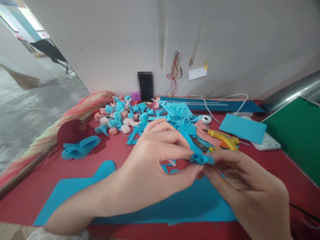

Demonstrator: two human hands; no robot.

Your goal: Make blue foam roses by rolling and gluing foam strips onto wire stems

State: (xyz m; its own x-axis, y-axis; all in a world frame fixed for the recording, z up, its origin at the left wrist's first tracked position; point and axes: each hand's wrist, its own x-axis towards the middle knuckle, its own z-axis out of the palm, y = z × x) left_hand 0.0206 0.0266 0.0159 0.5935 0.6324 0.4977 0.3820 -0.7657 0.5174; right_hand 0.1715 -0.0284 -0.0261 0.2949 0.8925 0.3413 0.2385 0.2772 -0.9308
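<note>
Blue flower (pixel 198 158) held up over the desk, in front of me, between both hands. Small, crepe-like paper, coiled tight at the centre, loose flap sticking out to the right. Left hand (pixel 160 156): thumb and index nearly closed, pinching its left side; other fingers loosely bent. Right hand (pixel 252 186): thumb and index pinching the flap end, rest curled. Below, large blue sheet (pixel 175 208) flat on the red desk (pixel 132 155). Left: blue petals (pixel 81 147), partly on a dark red disc (pixel 71 133). Behind: heap of blue, pink, white flowers (pixel 120 107); blue scraps (pixel 180 111); scissors (pixel 200 145) just beside yellow glue gun (pixel 223 137). Green board (pixel 295 136) far right. Pale wall (pixel 112 46) behind, black phone (pixel 146 87) upright near it. Grey floor (pixel 32 103) left, with chair (pixel 48 50) and broom (pixel 21 77).
</note>
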